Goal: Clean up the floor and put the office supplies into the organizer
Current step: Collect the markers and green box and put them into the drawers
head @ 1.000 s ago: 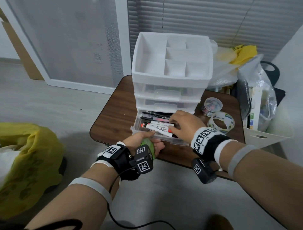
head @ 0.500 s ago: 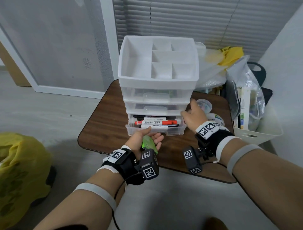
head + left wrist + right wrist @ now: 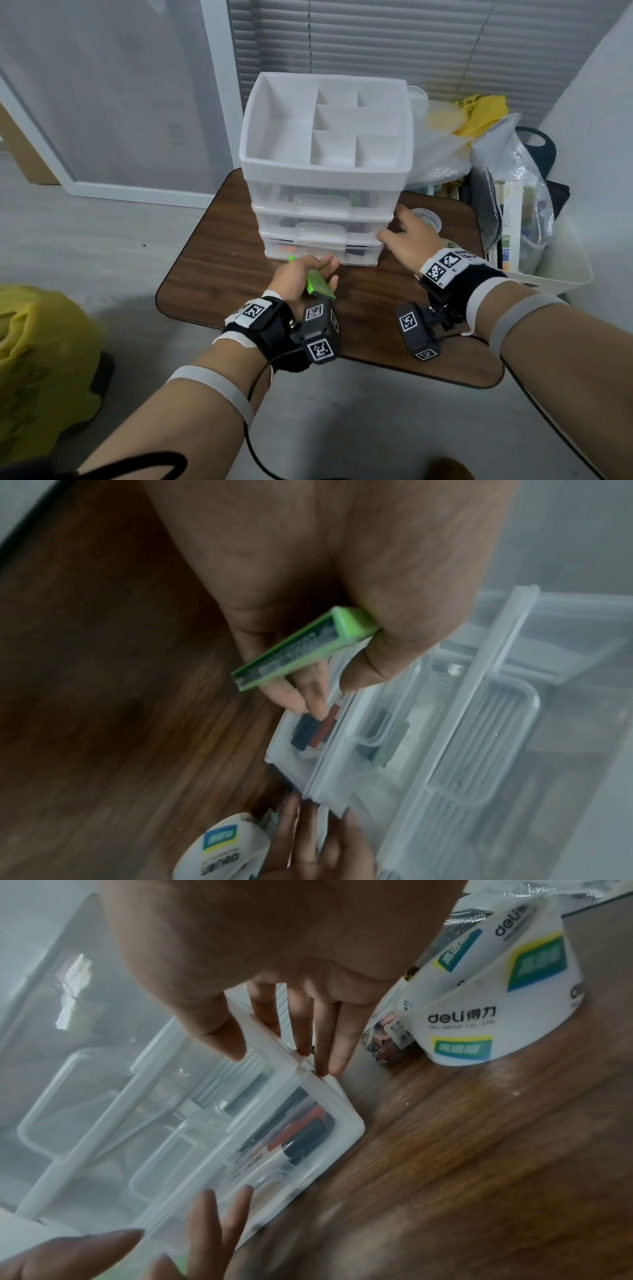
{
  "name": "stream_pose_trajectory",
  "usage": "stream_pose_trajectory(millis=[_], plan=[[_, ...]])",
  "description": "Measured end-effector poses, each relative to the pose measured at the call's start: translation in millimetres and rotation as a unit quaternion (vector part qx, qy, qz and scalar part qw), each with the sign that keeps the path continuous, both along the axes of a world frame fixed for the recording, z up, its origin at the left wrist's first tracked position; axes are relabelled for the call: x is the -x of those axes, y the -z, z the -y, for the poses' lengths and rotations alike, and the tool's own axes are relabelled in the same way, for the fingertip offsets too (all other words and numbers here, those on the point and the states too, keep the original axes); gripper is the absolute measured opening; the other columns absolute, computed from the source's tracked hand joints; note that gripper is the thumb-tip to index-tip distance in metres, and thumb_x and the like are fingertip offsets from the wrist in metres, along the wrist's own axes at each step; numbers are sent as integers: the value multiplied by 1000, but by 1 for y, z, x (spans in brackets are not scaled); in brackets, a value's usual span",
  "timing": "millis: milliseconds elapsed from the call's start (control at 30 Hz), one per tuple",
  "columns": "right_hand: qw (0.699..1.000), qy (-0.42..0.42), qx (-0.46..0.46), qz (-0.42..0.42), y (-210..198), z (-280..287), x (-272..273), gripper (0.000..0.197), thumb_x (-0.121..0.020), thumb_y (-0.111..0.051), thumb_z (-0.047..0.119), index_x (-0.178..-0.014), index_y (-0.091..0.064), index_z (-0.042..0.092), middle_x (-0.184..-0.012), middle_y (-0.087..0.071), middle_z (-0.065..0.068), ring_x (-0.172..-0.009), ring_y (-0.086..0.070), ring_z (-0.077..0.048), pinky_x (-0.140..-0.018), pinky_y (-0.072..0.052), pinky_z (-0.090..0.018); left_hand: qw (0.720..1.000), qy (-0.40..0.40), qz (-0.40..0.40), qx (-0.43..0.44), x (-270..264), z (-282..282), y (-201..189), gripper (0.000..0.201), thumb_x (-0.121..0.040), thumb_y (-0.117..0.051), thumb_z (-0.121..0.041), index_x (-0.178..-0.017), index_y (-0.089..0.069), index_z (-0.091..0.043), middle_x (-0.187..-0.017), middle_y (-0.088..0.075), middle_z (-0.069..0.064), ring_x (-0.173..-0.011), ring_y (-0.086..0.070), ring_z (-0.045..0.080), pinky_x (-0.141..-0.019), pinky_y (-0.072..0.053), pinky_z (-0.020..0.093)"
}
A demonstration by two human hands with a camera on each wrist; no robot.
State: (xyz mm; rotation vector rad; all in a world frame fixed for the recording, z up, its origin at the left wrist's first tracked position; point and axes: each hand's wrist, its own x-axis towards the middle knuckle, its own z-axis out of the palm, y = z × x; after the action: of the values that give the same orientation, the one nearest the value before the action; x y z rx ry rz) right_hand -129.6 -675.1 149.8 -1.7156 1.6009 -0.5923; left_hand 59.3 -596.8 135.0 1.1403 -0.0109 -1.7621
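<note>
Drawer [image 3: 322, 251] at the bottom of the organizer [image 3: 325, 164] now sits pushed in flush with the two above it, where a second ago it stood pulled out with the markers [image 3: 298, 1131] exposed. That tells you the pens are stowed, and this step of the tidy-up looks finished.

Your left hand [image 3: 305, 277] has followed the drawer front in: its fingers are stretched toward the clear plastic, fingertips at or just against it, while a small green box [image 3: 318, 286] stays pinned between the thumb and the palm. That box, by the look of it, is the next supply to file.

Your right hand [image 3: 407, 240] has moved off the markers to the organizer's right front corner, thumb on the front face and straight fingers along the side, bracing it and holding nothing.

Beside the organizer's right side on the brown table [image 3: 212, 274] stand a roll of tape [image 3: 486, 1010] and a small round tub [image 3: 428, 219], both waiting to be put away.
</note>
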Motion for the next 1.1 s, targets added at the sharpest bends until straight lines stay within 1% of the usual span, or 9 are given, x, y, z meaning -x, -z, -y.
stream_pose_trajectory(millis=[100,300,467,567,700,833,900,967,1100], plan=[[1000,-7,21,16,-7,-9,1,49,-83,-65,49,-126,-54,27,-121,-65,6,-104,-64,-17,-91,-51,-37,999,7,32,2,4,-4,0,8,-91,-60,-11,-92,-64,-4,-88,-72,5,-88,-70,17,-68,-53,32],[995,39,49,82,-31,-13,3,61,-78,-60,69,-121,-57,26,-103,-66,13,-100,-63,-7,-92,-48,-31,999,-9,3,50,2,6,-28,34,-88,-69,-38,-105,-60,-11,-99,-68,1,-83,-66,13,-73,-53,32],[997,1,73,24,-41,-4,5,69,-65,-41,93,-115,-49,45,-109,-69,13,-102,-66,-14,-87,-55,-49,999,-25,16,34,4,13,-38,49,-83,-70,-49,-100,-58,-4,-84,-60,3,-73,-62,14,-73,-55,33],[996,-21,78,-24,-47,-4,4,73,-72,-34,90,-123,-46,40,-118,-67,6,-106,-64,-23,-90,-52,-49,998,2,59,17,5,10,-33,54,-82,-71,-49,-107,-56,-4,-84,-63,6,-71,-65,17,-63,-56,35],[995,-39,73,-61,-48,0,4,79,-73,-28,89,-128,-43,35,-117,-67,2,-103,-65,-25,-91,-52,-48,998,46,41,-2,2,-11,-29,31,-91,-65,-38,-93,-54,-8,-80,-63,7,-76,-64,21,-63,-54,33],[995,-36,59,-69,-49,-1,5,81,-72,-27,91,-125,-43,32,-107,-70,0,-91,-70,-25,-85,-56,-47,993,99,32,-52,-7,-25,-41,41,-92,-64,-33,-115,-55,0,-91,-66,16,-76,-67,26,-61,-58,36],[995,-37,42,-88,-53,-8,2,76,-80,-29,84,-127,-41,26,-105,-69,-5,-89,-69,-29,-87,-54,-47,989,122,41,-72,-11,-29,-52,41,-91,-64,-30,-112,-52,3,-92,-65,25,-76,-67,32,-63,-59,40],[995,-3,49,-89,-58,-18,0,65,-86,-36,74,-119,-43,18,-102,-65,-7,-91,-65,-32,-86,-52,-46,984,158,42,-74,-15,-33,-68,33,-91,-61,-25,-104,-54,4,-89,-67,28,-78,-67,34,-71,-57,44],[983,20,106,-148,-64,-50,-4,31,-91,-49,51,-87,-46,21,-84,-54,0,-71,-59,-25,-62,-51,-37,972,233,27,3,-17,-32,-99,14,-87,-48,-14,-86,-56,-2,-80,-59,18,-72,-63,28,-80,-57,42]])
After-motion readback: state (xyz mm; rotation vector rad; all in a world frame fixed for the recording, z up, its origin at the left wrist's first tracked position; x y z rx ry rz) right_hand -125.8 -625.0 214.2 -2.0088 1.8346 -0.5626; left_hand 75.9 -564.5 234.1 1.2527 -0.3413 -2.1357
